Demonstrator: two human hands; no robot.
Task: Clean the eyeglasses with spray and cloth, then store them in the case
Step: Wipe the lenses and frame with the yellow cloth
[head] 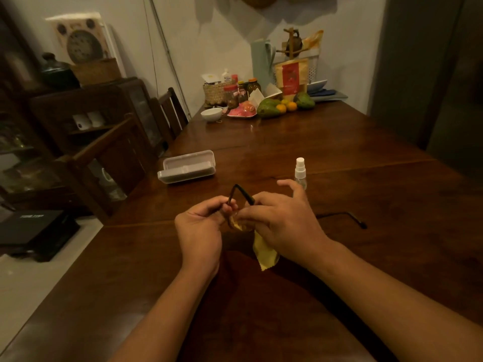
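Pinching the soft cloth (264,250) against the glasses (241,190) mid-frame, the right grip (285,226) is wiping. The left grip (200,226) is pinching their frame. Light and probably breakable, they are best held there.

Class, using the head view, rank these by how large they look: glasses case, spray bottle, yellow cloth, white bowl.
1. Glasses case.
2. Yellow cloth, partly hidden by the right hand.
3. Spray bottle and white bowl look about alike; the bowl sits far off, so no ranking.

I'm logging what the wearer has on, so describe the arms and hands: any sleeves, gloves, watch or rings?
Both forearms are bare to the frame edge, no sleeves. The left hand and right hand are ungloved; no watch or ring is visible.
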